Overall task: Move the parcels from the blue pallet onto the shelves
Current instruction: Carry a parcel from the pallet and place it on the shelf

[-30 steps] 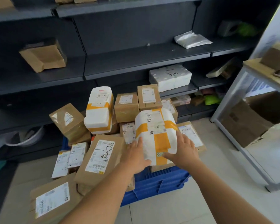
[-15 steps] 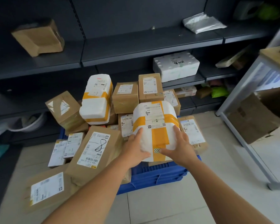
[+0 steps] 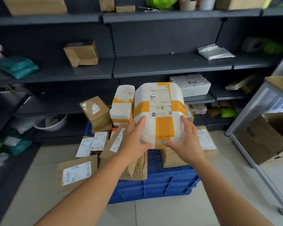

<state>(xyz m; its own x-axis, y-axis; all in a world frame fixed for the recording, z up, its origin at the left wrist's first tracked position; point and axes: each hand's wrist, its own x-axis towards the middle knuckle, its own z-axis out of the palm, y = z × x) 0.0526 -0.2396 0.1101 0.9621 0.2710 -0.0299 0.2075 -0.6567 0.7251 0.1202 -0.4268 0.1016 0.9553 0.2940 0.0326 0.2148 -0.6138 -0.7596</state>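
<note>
A white foam parcel (image 3: 158,111) bound with orange tape and marked "1-8" is held up above the blue pallet (image 3: 155,185). My left hand (image 3: 134,141) grips its left lower side and my right hand (image 3: 185,142) grips its right lower side. Under and behind it the pallet carries several brown cardboard parcels (image 3: 96,113) and a second white foam parcel (image 3: 122,106) with orange tape. The dark grey shelves (image 3: 170,69) stand right behind the pallet.
On the shelves lie a brown box (image 3: 82,53), a white plastic bag (image 3: 214,51), a white foam box (image 3: 189,84) and teal bags (image 3: 17,66). A brown parcel (image 3: 77,174) rests on the floor to the left. A metal-framed table (image 3: 260,132) stands at right.
Both hands have lifted the white foam parcel off the pile and up toward the shelves. The view has tilted upward, showing higher shelves.
</note>
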